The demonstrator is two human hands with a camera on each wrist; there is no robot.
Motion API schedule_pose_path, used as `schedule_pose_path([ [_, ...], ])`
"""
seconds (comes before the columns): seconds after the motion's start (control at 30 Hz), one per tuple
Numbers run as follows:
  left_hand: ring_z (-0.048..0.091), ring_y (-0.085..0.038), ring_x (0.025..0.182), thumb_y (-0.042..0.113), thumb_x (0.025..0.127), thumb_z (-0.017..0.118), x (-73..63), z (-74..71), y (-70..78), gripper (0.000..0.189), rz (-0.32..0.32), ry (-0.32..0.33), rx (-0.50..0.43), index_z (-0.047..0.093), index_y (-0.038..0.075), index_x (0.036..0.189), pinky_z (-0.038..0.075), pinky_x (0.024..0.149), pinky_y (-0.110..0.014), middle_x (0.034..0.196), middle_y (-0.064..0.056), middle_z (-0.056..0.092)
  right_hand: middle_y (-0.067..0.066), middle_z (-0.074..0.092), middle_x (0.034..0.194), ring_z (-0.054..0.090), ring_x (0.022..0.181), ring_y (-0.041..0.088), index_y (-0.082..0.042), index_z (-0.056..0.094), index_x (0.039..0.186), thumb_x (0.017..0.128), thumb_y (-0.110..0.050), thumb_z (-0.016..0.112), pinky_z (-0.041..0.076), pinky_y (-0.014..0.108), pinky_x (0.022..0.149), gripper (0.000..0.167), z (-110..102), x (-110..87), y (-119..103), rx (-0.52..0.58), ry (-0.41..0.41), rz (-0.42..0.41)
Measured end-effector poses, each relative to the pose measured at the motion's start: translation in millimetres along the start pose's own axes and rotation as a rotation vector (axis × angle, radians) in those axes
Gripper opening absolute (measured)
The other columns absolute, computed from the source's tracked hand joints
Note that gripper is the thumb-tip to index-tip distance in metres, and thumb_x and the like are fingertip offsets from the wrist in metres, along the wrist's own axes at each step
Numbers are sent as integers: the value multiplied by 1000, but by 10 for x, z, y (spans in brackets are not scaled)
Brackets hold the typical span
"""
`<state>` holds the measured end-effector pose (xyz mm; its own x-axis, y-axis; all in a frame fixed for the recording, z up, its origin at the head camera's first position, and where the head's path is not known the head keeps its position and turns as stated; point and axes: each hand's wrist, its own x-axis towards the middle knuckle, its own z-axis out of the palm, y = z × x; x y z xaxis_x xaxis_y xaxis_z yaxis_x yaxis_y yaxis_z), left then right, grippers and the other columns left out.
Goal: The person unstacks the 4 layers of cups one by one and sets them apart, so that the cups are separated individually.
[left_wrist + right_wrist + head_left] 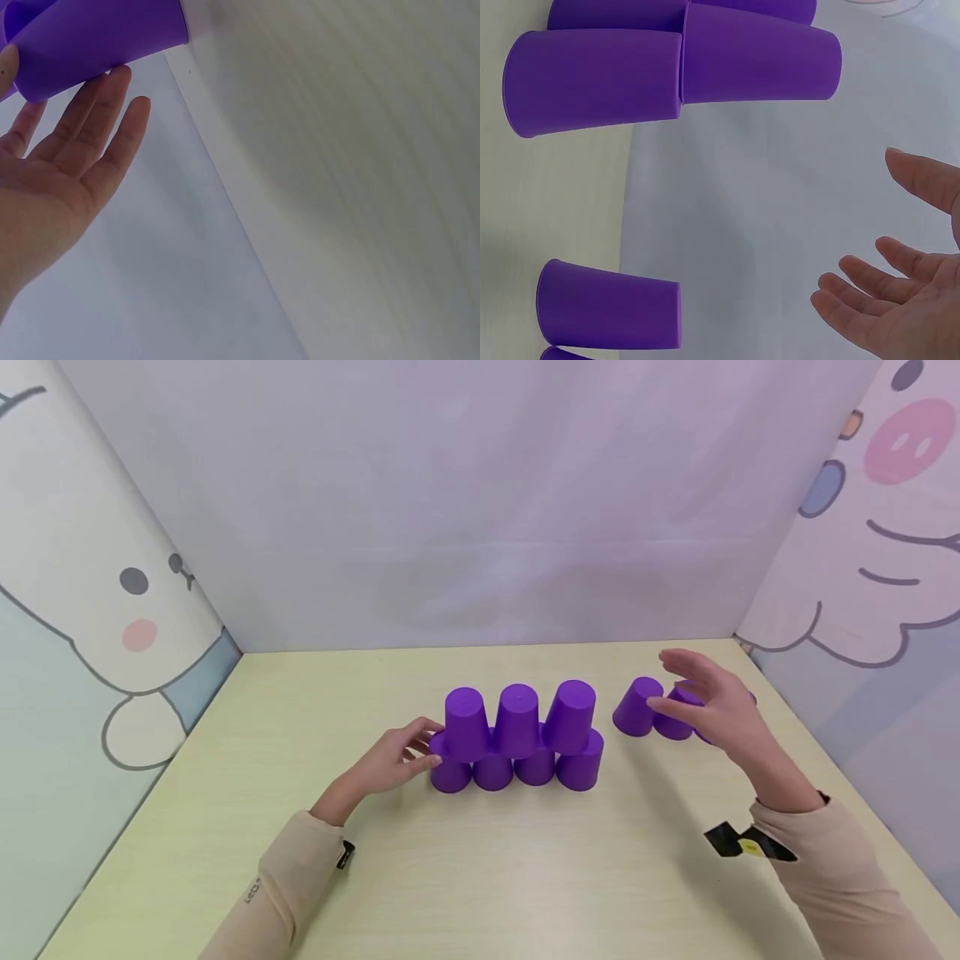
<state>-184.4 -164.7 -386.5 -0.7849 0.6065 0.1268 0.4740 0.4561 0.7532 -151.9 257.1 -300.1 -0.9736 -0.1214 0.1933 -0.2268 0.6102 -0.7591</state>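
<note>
Purple tapered plastic cup at the lower left end [451,778]: it stands upside down at your left fingertips, wide rim on the table.
Left hand [392,762]: your fingers are loosely extended and your thumb is apart from them, one on each side of that cup; the fingertips seem to touch its wall, and you cannot tell how firmly.
Right hand [722,708]: it hangs in the air and holds nothing, thumb spread wide from the fingers.
Upper three purple cups [517,718]: upside down too, each bridges two cups of the lower row of four.
Loose purple cups [636,708]: these stand inverted to the right of the stack; two show plainly, and more purple is partly hidden behind your right hand.
Weight and wall: expect thin, light, fairly stiff cups that a nudge could shift; a hard squeeze may flex them.
Surface: the smooth, sloping sides will probably slide a little under dry fingertips.
Where to hold: pinch lightly at mid-wall, thumb opposite fingers, and keep your knuckles off neighbouring cups.
Pale yellow wood-grain table [487,877]: it carries the stack and the loose group.
Whitish backdrop [480,510]: it rises behind the table's far edge.
</note>
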Motion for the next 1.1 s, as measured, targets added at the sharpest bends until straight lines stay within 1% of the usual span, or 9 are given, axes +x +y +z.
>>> schedule_pose_path([
  [0.03, 59, -25, 94, 13, 89, 59, -1, 3, 4, 35, -6, -1, 0, 47, 3, 121, 49, 75, -35, 105, -11, 60, 19, 40, 136, 42, 118, 38, -4, 35, 138, 82, -24, 69, 40, 27, 93, 68, 20, 3, -5, 13, -6, -13],
  [0.1, 58, -27, 95, 10, 89, 59, -5, 5, 27, 36, -17, -3, 0, 46, 2, 121, 49, 75, -36, 105, -13, 60, 20, 41, 135, 43, 118, 38, -3, 36, 137, 82, -23, 69, 40, 15, 88, 67, 62, 9, -13, 32, -17, -25],
  [0.13, 58, -28, 95, 9, 89, 59, -4, 7, 42, 36, -24, -5, 0, 46, 1, 122, 49, 76, -38, 105, -14, 60, 20, 41, 135, 43, 118, 39, -2, 36, 137, 82, -23, 69, 40, 13, 86, 67, 81, 9, -17, 36, -25, -27],
  [0.2, 58, -31, 96, 6, 89, 58, -7, 3, 84, 37, -33, -10, -1, 45, -1, 122, 48, 76, -40, 105, -16, 59, 20, 41, 135, 43, 118, 40, -2, 36, 137, 82, -23, 69, 42, 19, 88, 67, 121, 9, -21, 41, -45, -33],
  [0.27, 57, -33, 96, 4, 88, 58, -7, -2, 118, 38, -38, -14, -2, 44, -2, 123, 48, 77, -42, 105, -18, 59, 20, 41, 135, 42, 118, 41, -3, 36, 137, 83, -23, 68, 43, 32, 91, 66, 158, 10, -29, 44, -63, -38],
  [0.37, 57, -34, 96, 5, 88, 58, -3, -5, 117, 42, -40, -14, 2, 42, -2, 126, 48, 77, -43, 106, -19, 59, 19, 42, 135, 41, 119, 41, -3, 37, 136, 82, -20, 69, 38, 47, 93, 65, 214, 22, -40, 64, -80, -56],
  [0.6, 58, -26, 96, 17, 90, 59, 3, -10, -33, 50, -13, -3, 32, 38, 7, 135, 49, 76, -37, 109, -12, 60, 17, 44, 133, 42, 120, 36, -4, 38, 136, 81, -18, 70, 35, 47, 97, 65, 382, 63, -70, 131, -122, -76],
  [0.87, 59, -25, 94, 18, 92, 56, -6, -20, -49, 44, 23, -6, 35, 44, -1, 130, 50, 75, -34, 111, -13, 60, 15, 46, 132, 44, 120, 30, -2, 40, 134, 79, -15, 72, 38, 40, 96, 65, 568, 144, -87, 165, -157, -140],
  [1.1, 60, -24, 93, 15, 91, 57, 0, -7, -50, 41, 12, 2, 19, 47, -2, 127, 50, 75, -34, 108, -13, 61, 16, 45, 133, 45, 119, 31, -2, 38, 135, 79, -16, 72, 37, 44, 96, 67, 672, 170, -93, 196, -185, -132],
])
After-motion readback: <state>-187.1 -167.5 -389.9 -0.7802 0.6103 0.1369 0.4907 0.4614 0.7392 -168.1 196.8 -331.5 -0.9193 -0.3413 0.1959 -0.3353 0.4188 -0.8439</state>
